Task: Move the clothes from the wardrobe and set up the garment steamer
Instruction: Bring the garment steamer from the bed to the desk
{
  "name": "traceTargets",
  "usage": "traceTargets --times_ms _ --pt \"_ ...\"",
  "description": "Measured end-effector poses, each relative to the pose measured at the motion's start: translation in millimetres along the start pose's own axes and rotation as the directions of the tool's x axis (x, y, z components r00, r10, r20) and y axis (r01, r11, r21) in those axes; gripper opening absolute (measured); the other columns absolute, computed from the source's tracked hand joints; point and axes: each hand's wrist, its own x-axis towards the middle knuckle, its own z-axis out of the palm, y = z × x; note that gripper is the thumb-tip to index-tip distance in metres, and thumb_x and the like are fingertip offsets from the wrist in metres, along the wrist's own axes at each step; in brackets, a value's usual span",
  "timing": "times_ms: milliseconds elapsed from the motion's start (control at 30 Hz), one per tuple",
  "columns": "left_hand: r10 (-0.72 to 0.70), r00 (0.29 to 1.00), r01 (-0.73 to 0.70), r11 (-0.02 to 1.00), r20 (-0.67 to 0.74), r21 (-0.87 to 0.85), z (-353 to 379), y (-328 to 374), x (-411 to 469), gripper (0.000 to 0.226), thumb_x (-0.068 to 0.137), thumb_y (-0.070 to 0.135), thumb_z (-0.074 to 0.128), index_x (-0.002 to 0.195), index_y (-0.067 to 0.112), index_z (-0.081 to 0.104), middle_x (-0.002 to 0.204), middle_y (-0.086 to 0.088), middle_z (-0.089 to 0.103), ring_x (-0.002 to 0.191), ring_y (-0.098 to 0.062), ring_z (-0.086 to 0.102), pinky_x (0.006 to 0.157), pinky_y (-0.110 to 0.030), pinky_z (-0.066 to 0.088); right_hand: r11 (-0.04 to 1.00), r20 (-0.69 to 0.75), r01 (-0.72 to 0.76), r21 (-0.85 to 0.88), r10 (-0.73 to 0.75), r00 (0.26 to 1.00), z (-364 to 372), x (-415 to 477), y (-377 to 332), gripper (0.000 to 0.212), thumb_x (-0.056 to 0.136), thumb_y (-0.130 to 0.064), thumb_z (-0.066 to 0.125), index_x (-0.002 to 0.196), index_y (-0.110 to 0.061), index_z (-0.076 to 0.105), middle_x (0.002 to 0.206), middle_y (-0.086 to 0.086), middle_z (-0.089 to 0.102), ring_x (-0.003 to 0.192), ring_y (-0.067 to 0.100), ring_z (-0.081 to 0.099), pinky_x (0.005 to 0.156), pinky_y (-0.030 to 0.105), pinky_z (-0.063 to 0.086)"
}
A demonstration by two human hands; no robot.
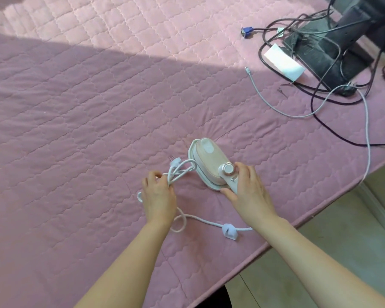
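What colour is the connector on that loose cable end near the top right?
Blue connector, lying on the pink quilt; the head view shows it.

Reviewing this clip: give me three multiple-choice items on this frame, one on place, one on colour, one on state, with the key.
1. Where does the garment steamer rest?
A. on the quilted bed cover
B. on the floor
C. on a chair

2. What colour is the loose connector near the monitor stand?
A. red
B. blue
C. yellow

3. What is the left hand doing?
A. lying flat
B. gripping the white cord
C. pressing the dial

Key: 1 A, steamer sits on the pink quilt; 2 B, its shell is blue; 3 B, fingers close on cord loops while the right hand holds the steamer.
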Motion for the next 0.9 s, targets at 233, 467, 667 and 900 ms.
traceTargets --times_ms 233,467,667,900 --pt "0.223 0.958 -0.250 0.957 0.179 0.147 1.7 -27.4 23.4 0.008 0.084 0.000 0.057 0.091 0.000 0.061 0.128 -0.019 0.056 0.106 -0.042 0.056 0.085 -0.051 0.048 0.996 0.090 -0.056 0.064 0.050 0.995 3.8 5.8 9.4 0.048 0.090 -0.033 0.060 0.128 -0.017 0.036 0.118 0.006 0.057 0.106 0.032 0.054 0.071 0.032 0.034" --pt "-0.329 0.884 0.420 0.871 0.330 -0.256 3.5 -7.5 16.8 0.017 0.086 0.011 0.055 0.095 0.016 0.041 0.084 -0.009 0.059 0.071 -0.031 0.060 0.066 -0.042 0.050 0.945 0.145 -0.280 0.171 0.257 0.956 5.9 8.8 8.8 0.038 0.086 -0.044 0.060 0.100 -0.014 0.043 0.096 0.006 0.059 0.093 0.034 0.056 0.068 0.036 0.040" --pt "-0.593 0.668 0.740 0.464 0.451 -0.487 18.5 20.1 11.0 0.030 0.061 0.025 0.053 0.082 0.003 0.053 0.063 -0.015 0.050 0.061 -0.029 0.050 0.058 -0.040 0.043 0.934 0.164 -0.316 0.165 0.290 0.943 4.2 18.6 6.4 0.038 0.080 -0.043 0.064 0.092 -0.013 0.044 0.102 0.011 0.062 0.097 0.034 0.056 0.070 0.037 0.042" --pt "-0.573 0.589 0.787 0.247 0.570 -0.565 23.6 68.2 12.0 0.015 0.087 0.004 0.044 0.072 0.008 0.047 0.056 -0.008 0.043 0.039 -0.019 0.040 0.043 -0.025 0.037 0.961 0.099 -0.241 0.134 0.229 0.968 -10.1 6.3 15.1 0.027 0.090 -0.037 0.054 0.089 -0.015 0.038 0.097 0.008 0.059 0.089 0.034 0.054 0.064 0.034 0.033"
